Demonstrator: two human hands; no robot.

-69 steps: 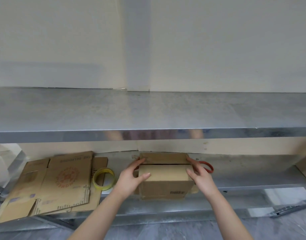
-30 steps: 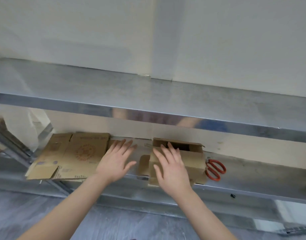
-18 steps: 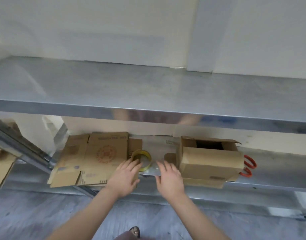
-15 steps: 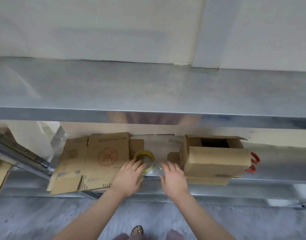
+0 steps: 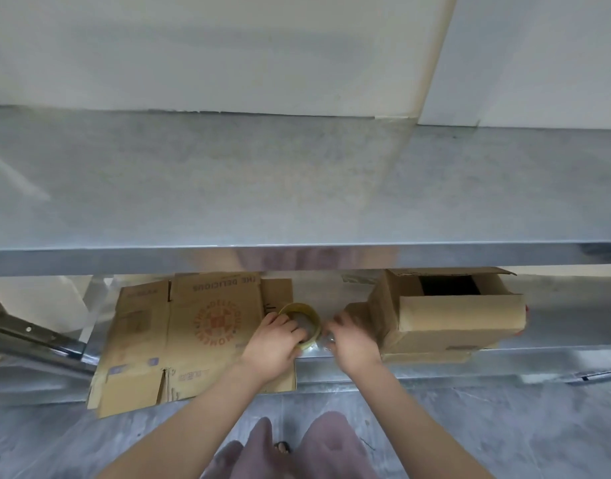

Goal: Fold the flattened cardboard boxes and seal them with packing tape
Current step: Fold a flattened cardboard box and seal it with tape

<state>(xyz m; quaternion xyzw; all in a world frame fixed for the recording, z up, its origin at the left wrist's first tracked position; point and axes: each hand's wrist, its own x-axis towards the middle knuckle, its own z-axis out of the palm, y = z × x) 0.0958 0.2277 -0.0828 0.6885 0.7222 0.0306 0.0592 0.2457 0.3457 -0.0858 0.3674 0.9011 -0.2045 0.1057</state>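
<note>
Both hands met at the roll of packing tape on the lower metal shelf.

The left hand gripped the yellowish roll, its fingers curled over the rim and into the core. The right hand sat just beside the roll's right edge with its fingers bent toward it; whether it pinched the tape end could not be told. The roll lay between a pile of flattened cardboard boxes on the left, printed side up and overhanging the shelf's front edge, and a folded cardboard box on the right. That box's top flaps stood partly open, showing a dark gap. An upper metal shelf spanned the view above.
</note>
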